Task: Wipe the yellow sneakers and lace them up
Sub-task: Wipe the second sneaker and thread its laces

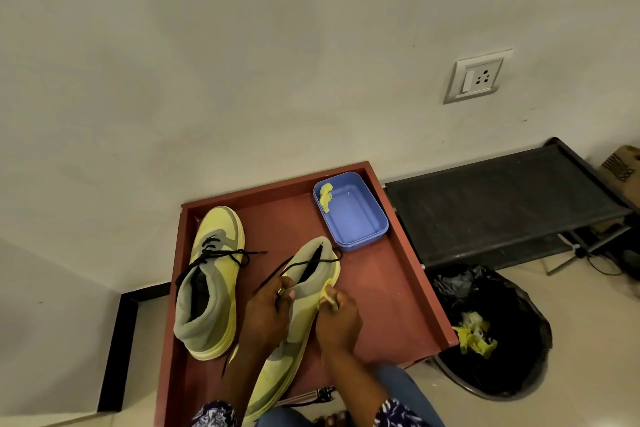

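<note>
left hand (268, 308) fingers curled, gripping; right hand (337, 317) fisted, looks like a pinch; both forearms angled inward

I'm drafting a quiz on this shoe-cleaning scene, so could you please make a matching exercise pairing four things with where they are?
Things:
1. Blue tub
2. Left sneaker
3. Bin
4. Socket

Places:
A. On the wall
B. On the floor, right of the tray
C. Tray's far right corner
D. Tray's left side, untouched

Pairs: 1-C, 2-D, 3-B, 4-A
</note>
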